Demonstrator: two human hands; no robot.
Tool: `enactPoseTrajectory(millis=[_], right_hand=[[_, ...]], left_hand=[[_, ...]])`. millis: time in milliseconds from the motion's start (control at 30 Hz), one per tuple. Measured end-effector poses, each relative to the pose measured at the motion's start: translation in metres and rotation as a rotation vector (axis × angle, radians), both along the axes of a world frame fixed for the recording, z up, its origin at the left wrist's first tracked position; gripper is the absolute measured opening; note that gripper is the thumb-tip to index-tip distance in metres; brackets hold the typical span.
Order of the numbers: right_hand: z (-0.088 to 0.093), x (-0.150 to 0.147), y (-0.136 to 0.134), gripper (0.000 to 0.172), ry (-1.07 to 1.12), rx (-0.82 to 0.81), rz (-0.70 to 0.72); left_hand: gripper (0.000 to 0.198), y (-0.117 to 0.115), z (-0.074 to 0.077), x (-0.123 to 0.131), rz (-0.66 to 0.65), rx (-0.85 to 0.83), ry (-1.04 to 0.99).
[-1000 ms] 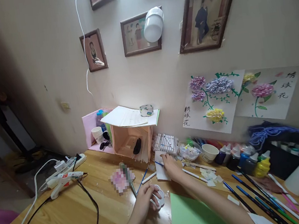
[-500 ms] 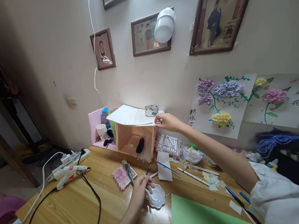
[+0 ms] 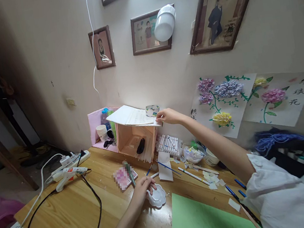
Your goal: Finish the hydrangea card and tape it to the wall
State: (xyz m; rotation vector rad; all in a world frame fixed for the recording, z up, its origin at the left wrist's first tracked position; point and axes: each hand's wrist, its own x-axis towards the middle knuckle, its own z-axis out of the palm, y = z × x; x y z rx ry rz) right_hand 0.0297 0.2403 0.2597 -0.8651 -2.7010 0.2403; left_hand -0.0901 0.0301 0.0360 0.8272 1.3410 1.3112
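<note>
The right hand [image 3: 169, 116], fingertips almost together, is at the right end of the papers [image 3: 130, 116] atop the box [image 3: 125, 143]; its grip I cannot tell. The left hand [image 3: 143, 187], half curled, touches the palette [image 3: 158, 198] on the tabletop [image 3: 64, 213]. The box holds a dark object [image 3: 140, 145]; the bowl [image 3: 192, 160], scraps [image 3: 192, 151]. The papers lie lengthwise left to right.

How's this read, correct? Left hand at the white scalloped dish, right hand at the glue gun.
Wrong on the right hand: the head view shows it at the edge of the papers above the orange box. Left hand at the white scalloped dish stands.
</note>
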Motion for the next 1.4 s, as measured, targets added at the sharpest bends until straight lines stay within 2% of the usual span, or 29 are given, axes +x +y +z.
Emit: enactPoseTrajectory(millis=[367,467,600,800,933,1033,1133,1233,1400], right_hand=[[0.007,-0.003,0.000,0.022,-0.089,0.052,0.092],[0.007,-0.004,0.002,0.022,-0.117,0.100,0.104],[0.006,-0.006,-0.002,0.025,-0.133,0.196,0.119],[-0.002,-0.011,-0.004,0.021,-0.095,0.293,0.031],[-0.010,-0.011,0.001,0.019,-0.020,0.313,-0.056],[-0.014,-0.009,0.004,0.019,0.039,0.306,-0.096],[-0.015,-0.008,0.004,0.018,0.097,0.293,-0.117],[-0.014,-0.010,0.006,0.015,0.143,0.273,-0.134],[-0.011,-0.012,0.012,0.012,0.173,0.238,-0.139]], left_hand=[[0.032,0.001,0.011,0.003,0.001,0.025,0.038],[0.031,-0.001,0.020,0.005,-0.026,0.049,0.055],[0.029,0.011,0.050,0.004,-0.048,0.130,0.118],[0.023,0.069,0.114,-0.012,0.088,0.314,0.314],[0.011,0.097,0.145,-0.026,0.194,0.453,0.464],[0.005,0.105,0.155,-0.034,0.193,0.514,0.513],[0.002,0.112,0.158,-0.042,0.201,0.497,0.486],[0.012,0.122,0.159,-0.050,0.230,0.422,0.391],[0.032,0.142,0.167,-0.063,0.224,0.309,0.115]])
